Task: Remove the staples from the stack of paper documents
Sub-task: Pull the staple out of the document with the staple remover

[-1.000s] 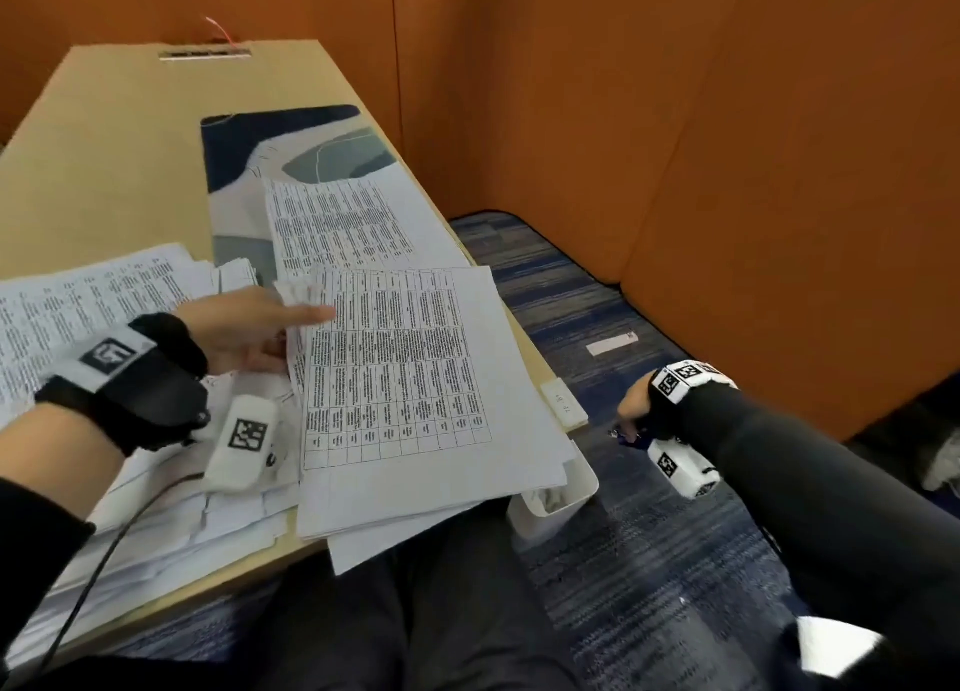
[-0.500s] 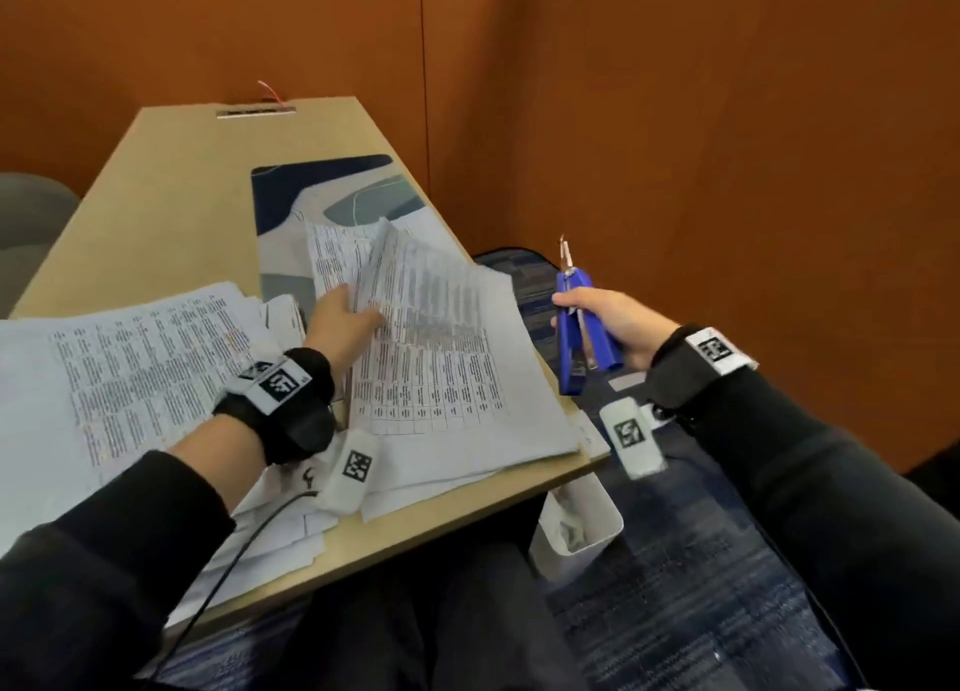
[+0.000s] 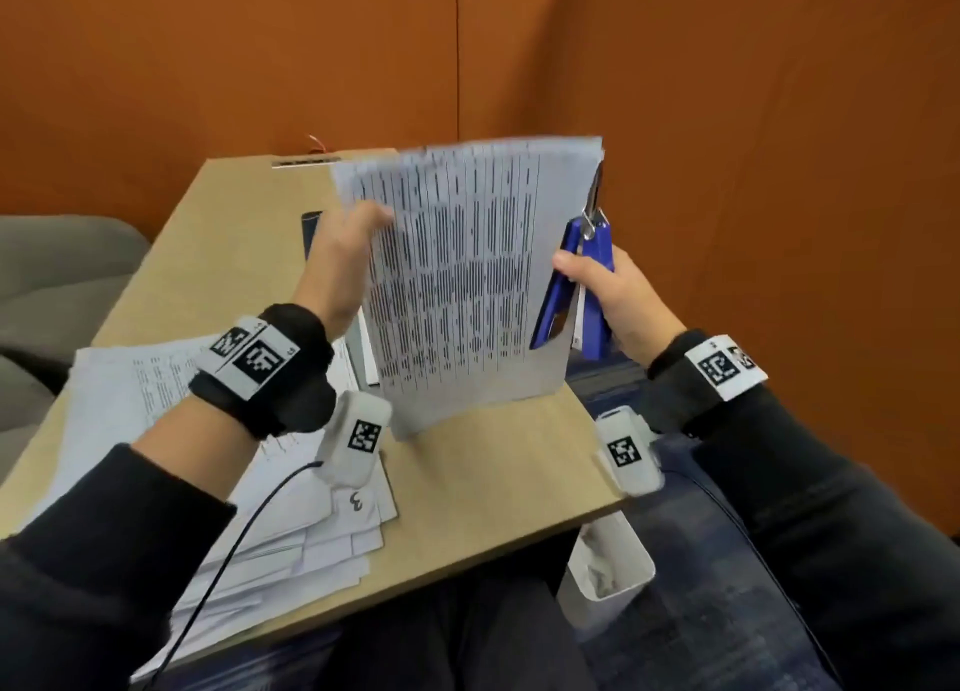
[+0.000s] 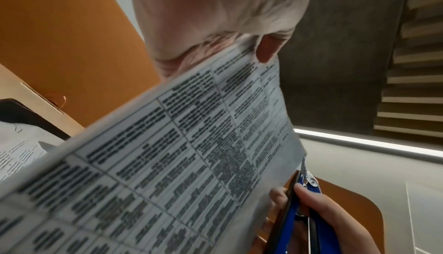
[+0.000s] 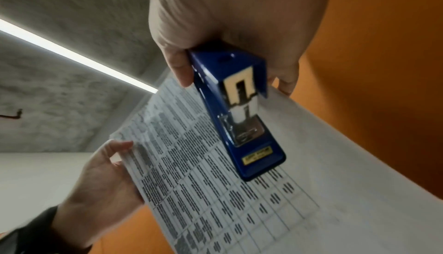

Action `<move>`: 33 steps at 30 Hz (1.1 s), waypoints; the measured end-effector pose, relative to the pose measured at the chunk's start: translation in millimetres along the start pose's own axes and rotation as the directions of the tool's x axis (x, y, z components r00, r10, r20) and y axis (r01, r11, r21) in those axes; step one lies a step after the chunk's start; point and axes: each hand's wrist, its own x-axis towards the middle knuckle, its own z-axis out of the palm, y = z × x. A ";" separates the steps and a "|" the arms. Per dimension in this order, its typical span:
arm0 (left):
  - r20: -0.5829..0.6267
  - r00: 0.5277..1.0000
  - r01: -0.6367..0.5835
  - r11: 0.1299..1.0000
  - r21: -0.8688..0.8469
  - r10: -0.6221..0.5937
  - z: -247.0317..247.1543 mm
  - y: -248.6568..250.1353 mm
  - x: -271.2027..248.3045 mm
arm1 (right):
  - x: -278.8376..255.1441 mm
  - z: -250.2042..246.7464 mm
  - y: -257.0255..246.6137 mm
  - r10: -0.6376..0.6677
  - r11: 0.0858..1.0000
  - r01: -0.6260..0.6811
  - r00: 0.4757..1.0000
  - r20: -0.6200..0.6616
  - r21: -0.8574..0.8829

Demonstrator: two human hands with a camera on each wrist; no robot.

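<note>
- The left hand [image 3: 343, 254] holds a stapled set of printed sheets [image 3: 467, 275] up off the bench [image 3: 493, 477], nearly upright, its grip clamped on the set's left edge, thumb on the printed face and fingers behind.
- The right hand [image 3: 608, 295] has its grip closed round a blue stapler [image 3: 576, 295], held nose-down so the metal remover tongue at its back end points up along the set's right edge, near the top right corner.
- The staple itself I cannot make out. The top of the set is blurred in the head view, so my guess is that it sits in that top right corner, where the tongue is aimed.
- The sheets are light and floppy, a thin bundle that bows and flutters when held by one edge. They would tear at the staple holes if levered roughly.
- I judge the best hold is close to the stapled corner, pinching the bundle flat just beside the staple so the paper cannot buckle as the tongue slides under. The current hold on the far edge leaves that corner unsupported.
- The stapler is stiff and heavier than the paper. Gripped round its middle, as now, it gives decent control of the tongue.
- A large loose stack of papers [image 3: 171, 378] lies on the left of the bench, and a small white bin [image 3: 608, 571] hangs below the near edge, holding scraps too small to identify.
</note>
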 end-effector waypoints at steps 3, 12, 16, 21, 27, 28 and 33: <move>-0.040 0.999 -0.032 0.998 -0.049 0.030 2.7 -8.8 -8.1 | -9.3 2.0 14.5 0.052 0.998 -0.051 0.998 -0.046 0.023; -0.324 0.774 -0.496 0.839 0.225 0.544 31.4 -1.8 4.5 | -8.9 11.5 5.0 0.084 0.988 -0.065 0.988 -0.129 0.141; -0.430 0.728 -0.447 0.846 0.292 0.533 33.6 -5.1 9.1 | -8.2 16.0 8.7 0.096 0.983 -0.069 0.982 -0.160 0.168; -0.397 0.732 -0.451 0.830 0.328 0.554 34.2 -8.6 4.9 | -12.5 22.6 12.1 0.071 0.987 -0.037 0.973 -0.217 0.159; -0.327 0.615 -0.612 0.695 0.376 0.718 33.1 42.2 5.9 | -9.4 20.6 -13.5 -0.080 0.983 0.121 0.958 -0.276 0.135; -0.335 0.618 -0.605 0.702 0.374 0.711 33.6 46.0 6.3 | -9.5 20.7 -15.5 -0.098 0.982 0.138 0.956 -0.276 0.130; -0.451 0.745 -0.395 0.870 0.295 0.491 46.8 9.7 -14.4 | -18.0 26.5 23.5 -0.002 0.993 0.034 0.959 -0.285 0.109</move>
